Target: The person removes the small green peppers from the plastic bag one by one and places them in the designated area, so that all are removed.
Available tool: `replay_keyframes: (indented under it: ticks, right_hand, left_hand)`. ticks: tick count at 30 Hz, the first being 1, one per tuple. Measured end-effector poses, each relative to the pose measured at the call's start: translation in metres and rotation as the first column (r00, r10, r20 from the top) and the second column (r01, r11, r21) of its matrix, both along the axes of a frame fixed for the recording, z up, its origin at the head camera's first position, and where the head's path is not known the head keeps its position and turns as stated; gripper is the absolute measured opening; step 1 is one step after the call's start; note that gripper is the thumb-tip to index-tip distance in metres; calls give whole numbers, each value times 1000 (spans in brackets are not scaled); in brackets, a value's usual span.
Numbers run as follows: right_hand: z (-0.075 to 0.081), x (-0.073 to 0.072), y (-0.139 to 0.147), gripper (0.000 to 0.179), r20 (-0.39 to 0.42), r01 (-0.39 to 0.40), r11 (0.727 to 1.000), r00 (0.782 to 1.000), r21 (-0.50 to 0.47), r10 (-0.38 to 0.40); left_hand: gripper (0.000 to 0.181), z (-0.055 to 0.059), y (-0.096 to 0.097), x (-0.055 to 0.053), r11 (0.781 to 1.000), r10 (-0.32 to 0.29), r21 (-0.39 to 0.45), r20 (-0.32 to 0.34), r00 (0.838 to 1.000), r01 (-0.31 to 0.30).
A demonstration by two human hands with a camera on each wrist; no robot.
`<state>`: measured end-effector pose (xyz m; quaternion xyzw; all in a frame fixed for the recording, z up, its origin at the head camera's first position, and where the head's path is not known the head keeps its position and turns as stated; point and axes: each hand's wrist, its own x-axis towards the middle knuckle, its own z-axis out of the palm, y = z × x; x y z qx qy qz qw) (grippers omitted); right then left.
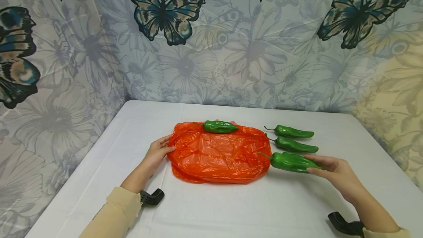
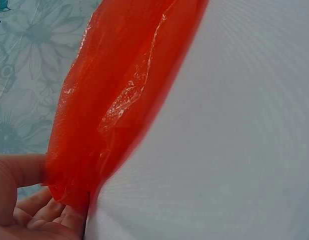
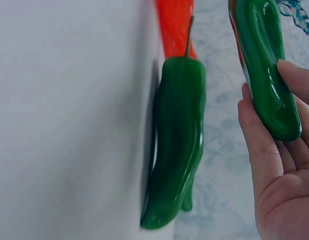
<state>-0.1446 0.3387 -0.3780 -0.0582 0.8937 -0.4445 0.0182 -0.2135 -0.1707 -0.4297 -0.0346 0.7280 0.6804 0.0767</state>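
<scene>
An orange-red plastic bag (image 1: pixel 221 153) lies flattened on the white table. My left hand (image 1: pixel 158 154) pinches its left edge. In the left wrist view the thumb is on one side of the plastic bag (image 2: pixel 102 115) and the other fingers are on the opposite side. A glossy green chili pepper (image 1: pixel 292 162) is held by its tip between the thumb and fingers of my right hand (image 1: pixel 335 175), its stem toward the bag. The right wrist view shows this pepper (image 3: pixel 267 75) raised off the table. Another green pepper (image 1: pixel 220 126) rests on the bag's far edge.
Two more green peppers, a farther one (image 1: pixel 295 131) and a nearer one (image 1: pixel 296 144), lie side by side right of the bag. The white table (image 1: pixel 211 212) meets a butterfly-patterned cloth (image 1: pixel 211 72) at the back. Black wrist devices sit on both wrists.
</scene>
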Motion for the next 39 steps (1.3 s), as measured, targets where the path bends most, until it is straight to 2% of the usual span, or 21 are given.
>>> replay_keyframes:
  ticks: [14, 22, 30, 39]
  right_hand:
    - [-18, 19, 30, 37, 85, 10, 1000, 996, -19, -8]
    - [-24, 22, 39, 36, 117, 13, 1000, 993, -1, -13]
    - [-32, 24, 44, 33, 132, 26, 998, 991, -62, -17]
    - [-36, 24, 44, 35, 158, 12, 999, 987, -52, -4]
  left_hand:
    - [56, 0, 1, -1, 1000, 3, -8, 16, 1000, -3]
    - [57, 2, 1, 0, 1000, 5, -13, 11, 1000, -5]
    - [56, 3, 3, 1, 1000, 3, -2, 9, 1000, -3]
    - [56, 2, 1, 1, 1000, 5, -5, 7, 1000, -5]
